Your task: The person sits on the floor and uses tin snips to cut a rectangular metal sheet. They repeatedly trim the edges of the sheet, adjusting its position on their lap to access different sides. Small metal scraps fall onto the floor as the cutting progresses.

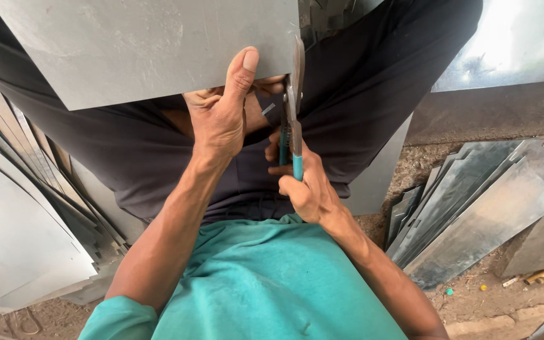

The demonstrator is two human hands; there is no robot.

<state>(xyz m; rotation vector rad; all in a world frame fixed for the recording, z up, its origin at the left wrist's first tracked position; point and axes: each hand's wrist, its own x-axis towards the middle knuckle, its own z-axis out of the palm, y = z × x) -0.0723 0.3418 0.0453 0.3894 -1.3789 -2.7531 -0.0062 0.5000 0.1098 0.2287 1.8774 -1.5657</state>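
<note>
A flat grey sheet of thin metal (pixel 146 44), matt and lightly scratched with pale scuffs, fills the upper left of the head view and lies over the person's lap, above dark trousers (pixel 373 82). Its lower edge runs slightly tilted, dropping toward the left. The left hand (pixel 221 113) holds this lower edge near the sheet's right corner: thumb pressed flat on the top face, pointing up, fingers curled underneath and hidden, so the grip is closed on the sheet. Just beside that thumb, at the sheet's right edge, stand metal tin snips with teal-covered handles (pixel 294 107), blades pointing up along the edge and touching it; how far the blades are parted cannot be told. The right hand (pixel 306 189) is wrapped around the teal handles below the sheet, its grip closed on the snips, handles only a little apart. The sheet thus sits above and to the left of the right hand, and directly over the left fingers. On the dirt floor (pixel 473 296), a fanned stack of cut grey metal pieces (pixel 480 208) lies to the right, and another stack of pale sheets (pixel 20 245) leans at the left. A teal shirt (pixel 272 283) fills the bottom centre.
</note>
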